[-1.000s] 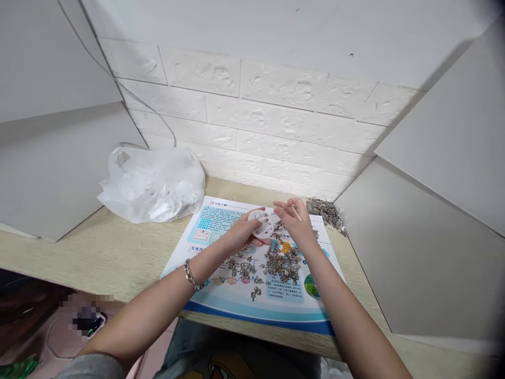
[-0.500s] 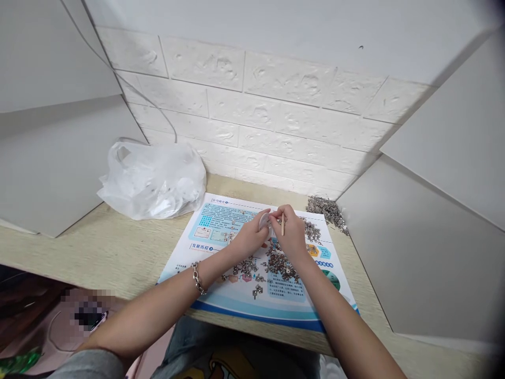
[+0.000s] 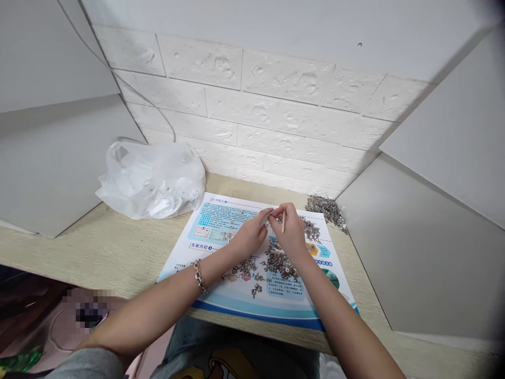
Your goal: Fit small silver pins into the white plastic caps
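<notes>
My left hand (image 3: 252,233) is closed on a small whitish, clear piece (image 3: 268,223), mostly hidden by the fingers. Right beside it, my right hand (image 3: 291,230) has its fingertips pinched against that piece and also holds a thin wooden stick (image 3: 283,221) upright. Under both hands lies a printed sheet (image 3: 236,305) in blue and white. Small shiny metal parts (image 3: 282,265) are heaped on the sheet below my right hand, with more scattered under my left wrist and to the right of my right hand.
A white plastic bag (image 3: 158,181) stands at the back left. Another heap of metal pieces (image 3: 325,209) lies at the back right, off the sheet. Grey panels (image 3: 442,252) and a white brick-pattern wall (image 3: 252,110) enclose the wooden table (image 3: 145,237).
The whitish piece was a visible round disc at my left fingers; now it is turned and mostly covered. Both hands stay in almost the same place.
</notes>
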